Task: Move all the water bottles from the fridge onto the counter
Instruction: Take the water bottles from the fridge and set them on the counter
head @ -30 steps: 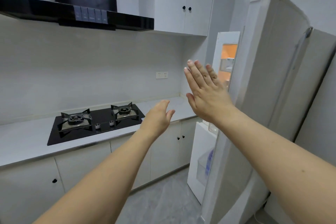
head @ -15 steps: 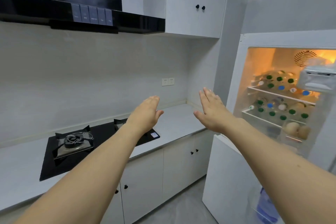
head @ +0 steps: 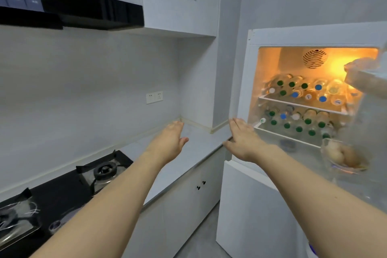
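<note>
Now both of your hands are reaching out empty, the left hand (head: 170,142) and right hand (head: 244,142) each with a spread, flat grip, holding nothing. The clear plastic water bottles (head: 301,90) are lying stacked, caps outward, on two shelves in the lit white fridge (head: 272,37), beside the pale grey worktop (head: 194,148)'s far right corner. They're probably heavy, slick and liable to roll; try gripping one around the body behind its cap.

Fridge (head: 297,35) white, amber-lit inside; bottles (head: 301,90) w/ green, blue, white caps. Left of fridge: pale grey counter (head: 194,148), black hob (head: 69,190).
</note>
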Demonstrator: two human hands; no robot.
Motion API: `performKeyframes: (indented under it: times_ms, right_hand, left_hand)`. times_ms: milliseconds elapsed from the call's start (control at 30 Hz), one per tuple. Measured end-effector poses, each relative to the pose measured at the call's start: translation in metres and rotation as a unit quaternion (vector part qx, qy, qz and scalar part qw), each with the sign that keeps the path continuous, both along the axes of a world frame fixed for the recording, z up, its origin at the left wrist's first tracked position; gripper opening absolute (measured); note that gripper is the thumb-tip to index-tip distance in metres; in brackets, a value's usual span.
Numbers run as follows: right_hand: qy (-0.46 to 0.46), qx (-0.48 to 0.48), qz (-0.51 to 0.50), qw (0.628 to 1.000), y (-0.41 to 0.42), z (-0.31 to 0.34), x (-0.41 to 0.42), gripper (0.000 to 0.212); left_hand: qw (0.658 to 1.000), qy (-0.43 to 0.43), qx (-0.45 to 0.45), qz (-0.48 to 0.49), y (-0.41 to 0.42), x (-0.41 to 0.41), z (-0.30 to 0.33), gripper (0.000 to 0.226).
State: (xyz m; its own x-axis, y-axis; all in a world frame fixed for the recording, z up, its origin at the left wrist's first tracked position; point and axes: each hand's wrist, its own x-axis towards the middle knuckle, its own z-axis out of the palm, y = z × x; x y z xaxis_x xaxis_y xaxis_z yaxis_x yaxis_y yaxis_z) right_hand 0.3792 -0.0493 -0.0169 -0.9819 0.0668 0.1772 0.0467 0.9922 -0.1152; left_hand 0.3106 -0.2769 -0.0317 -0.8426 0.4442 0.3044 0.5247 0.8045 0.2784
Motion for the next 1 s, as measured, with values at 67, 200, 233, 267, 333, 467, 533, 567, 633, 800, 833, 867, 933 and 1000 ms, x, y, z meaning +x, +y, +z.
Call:
performKeyframes:
  times_ms: [67,200,233,267,333,467,533,567,633,800,833,867,933,1000]
  right_hand:
    - [-0.004,-0.008,-0.014,1.0,0.019,-0.002,-0.023,0.076]
    - [-0.009,-0.037,-0.054,0.998,0.059,0.001,-0.059,0.076]
    - [-0.01,-0.045,-0.072,0.996,0.07,0.002,-0.067,0.076]
    - [-0.005,-0.049,-0.09,0.995,0.081,0.003,-0.076,0.077]
    - [0.009,-0.053,-0.111,0.992,0.102,0.002,-0.093,0.076]
    - [0.005,-0.07,-0.147,0.987,0.134,-0.005,-0.114,0.078]
    - [-0.004,-0.084,-0.175,0.981,0.153,-0.005,-0.123,0.079]
    - [-0.002,-0.09,-0.188,0.978,0.162,-0.003,-0.127,0.078]
    - [0.011,-0.101,-0.213,0.972,0.181,0.001,-0.134,0.077]
    - [0.048,-0.119,-0.271,0.954,0.221,0.014,-0.159,0.075]
    - [0.059,-0.127,-0.286,0.948,0.229,0.019,-0.166,0.074]
    - [0.07,-0.136,-0.299,0.942,0.236,0.023,-0.17,0.074]
    - [0.093,-0.152,-0.315,0.932,0.248,0.031,-0.177,0.073]
    - [0.12,-0.172,-0.331,0.92,0.262,0.037,-0.187,0.074]
  left_hand:
    - [1.0,-0.003,-0.006,-0.019,0.025,-0.03,-0.002,0.058]
    - [0.998,0.004,-0.021,-0.058,0.072,-0.083,0.012,0.058]
    - [0.998,0.007,-0.022,-0.066,0.083,-0.093,0.018,0.058]
    - [0.997,0.012,-0.021,-0.072,0.095,-0.102,0.024,0.058]
    - [0.996,0.023,-0.013,-0.085,0.117,-0.123,0.031,0.057]
    - [0.993,0.005,-0.021,-0.118,0.162,-0.157,0.028,0.052]
    - [0.989,0.003,-0.038,-0.143,0.19,-0.176,0.031,0.052]
    - [0.988,-0.002,-0.035,-0.151,0.202,-0.185,0.033,0.053]
    - [0.983,-0.007,-0.022,-0.181,0.228,-0.201,0.038,0.053]
    - [0.964,-0.039,0.026,-0.263,0.285,-0.227,0.058,0.048]
    - [0.958,-0.054,0.043,-0.279,0.298,-0.235,0.062,0.045]
    - [0.953,-0.065,0.055,-0.292,0.31,-0.243,0.065,0.042]
    - [0.945,-0.068,0.06,-0.315,0.332,-0.254,0.073,0.035]
    - [0.939,-0.066,0.062,-0.33,0.357,-0.271,0.08,0.031]
